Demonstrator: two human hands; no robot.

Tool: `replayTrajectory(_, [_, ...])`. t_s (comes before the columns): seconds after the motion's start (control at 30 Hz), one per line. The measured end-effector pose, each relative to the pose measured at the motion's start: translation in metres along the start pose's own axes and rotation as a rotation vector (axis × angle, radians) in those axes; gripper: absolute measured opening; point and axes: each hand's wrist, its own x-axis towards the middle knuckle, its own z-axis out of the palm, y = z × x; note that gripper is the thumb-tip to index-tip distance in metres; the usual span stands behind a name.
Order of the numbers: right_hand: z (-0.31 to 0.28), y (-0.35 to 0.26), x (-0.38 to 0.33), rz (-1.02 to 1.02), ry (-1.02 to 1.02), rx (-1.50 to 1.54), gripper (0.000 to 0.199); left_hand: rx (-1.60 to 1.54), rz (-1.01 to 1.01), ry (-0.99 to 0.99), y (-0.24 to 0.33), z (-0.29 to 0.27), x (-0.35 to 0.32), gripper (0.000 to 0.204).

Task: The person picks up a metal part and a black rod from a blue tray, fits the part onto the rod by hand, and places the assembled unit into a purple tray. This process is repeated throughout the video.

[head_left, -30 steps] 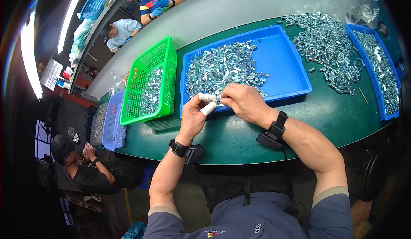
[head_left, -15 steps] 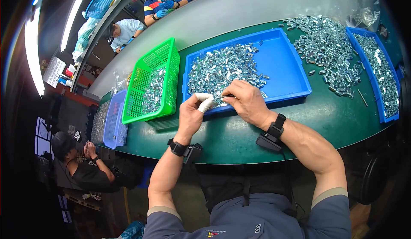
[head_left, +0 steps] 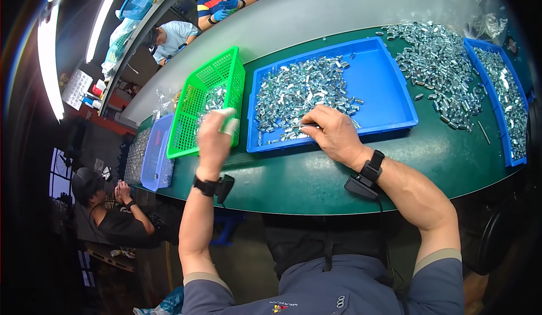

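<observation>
The single head camera sat above the seated person, looking steeply down and forward over the forearms at the green table (head_left: 316, 179). It was close to the hands and the blue tray (head_left: 389, 97), its fisheye bending the table's edges toward the dark rim.

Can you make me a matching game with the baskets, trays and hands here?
Things:
1. green basket
2. middle blue tray
3. left hand
4. right hand

Places:
A. raised over the basket's near edge
B. resting on the tray's front rim, by the metal parts
C. left of the blue tray
D. between the basket and a loose pile

Pairs: 1-C, 2-D, 3-A, 4-B
</observation>
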Motion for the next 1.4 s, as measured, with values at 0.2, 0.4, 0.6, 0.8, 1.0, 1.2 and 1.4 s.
replayTrajectory(0.2, [0.001, -0.001, 0.0, 0.005, -0.004, -0.004, 0.013, -0.079, 0.089, -0.409, 0.021, 0.057, 0.005, 0.022])
replayTrajectory(0.4, [-0.001, -0.002, -0.001, -0.02, -0.027, -0.038, 0.013, -0.003, 0.12, -0.543, 0.021, 0.071, 0.018, 0.02])
replayTrajectory(0.6, [-0.002, -0.001, -0.001, 0.01, -0.025, -0.013, 0.015, -0.112, -0.058, -0.564, 0.026, 0.062, 0.01, 0.019])
replayTrajectory(0.8, [0.0, 0.0, -0.002, -0.023, -0.013, -0.024, 0.017, -0.71, -0.486, -0.444, 0.028, 0.064, -0.005, 0.02])
replayTrajectory(1.0, [0.001, 0.0, -0.001, -0.022, -0.036, -0.042, 0.017, -0.762, -0.467, -0.512, 0.034, 0.075, -0.002, 0.021])
replayTrajectory(1.2, [0.002, 0.001, -0.001, -0.013, -0.015, -0.038, 0.016, -1.023, -0.571, -0.508, 0.037, 0.072, 0.003, 0.022])
replayTrajectory(1.4, [0.002, 0.001, -0.001, -0.013, 0.023, -0.031, 0.016, -1.386, -0.689, -0.427, 0.042, 0.072, -0.009, 0.022])
